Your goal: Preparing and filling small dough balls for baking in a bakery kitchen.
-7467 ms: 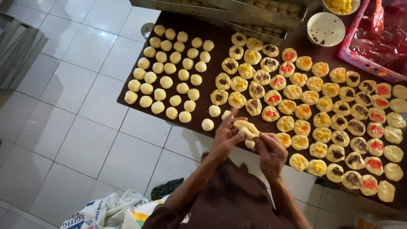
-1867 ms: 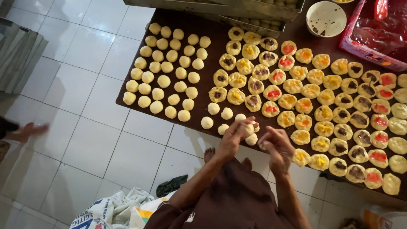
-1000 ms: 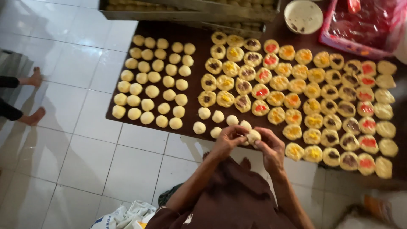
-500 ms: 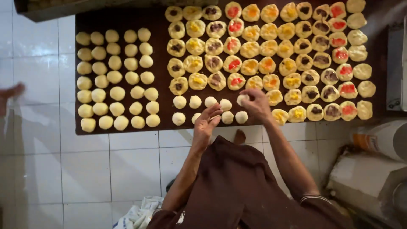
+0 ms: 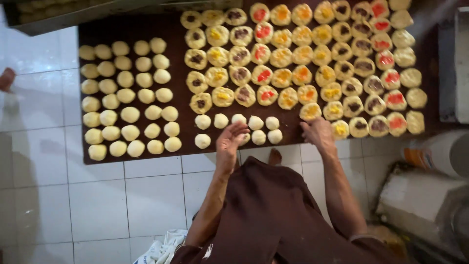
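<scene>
A dark brown board (image 5: 181,142) lies on the floor and carries many dough pieces. Several plain round dough balls (image 5: 129,95) fill its left side. Flattened pieces with yellow, red and dark fillings (image 5: 303,54) cover the right. A short double row of plain balls (image 5: 256,122) sits at the near edge. My left hand (image 5: 230,141) rests there with fingers apart, touching the nearest ball, which it partly hides. My right hand (image 5: 317,132) lies palm down on the board edge, just below a yellow-filled piece (image 5: 310,111), holding nothing.
White floor tiles (image 5: 58,195) surround the board. A metal tray (image 5: 73,14) lies beyond it at top left. A pale round container (image 5: 439,151) stands at the right. A crumpled cloth (image 5: 159,247) lies by my knee. Another person's foot (image 5: 6,78) shows at the left edge.
My hands worked one dough piece together earlier; now they are apart and down at the board's near edge. More plain balls sit in the near rows. The view has shifted right.
</scene>
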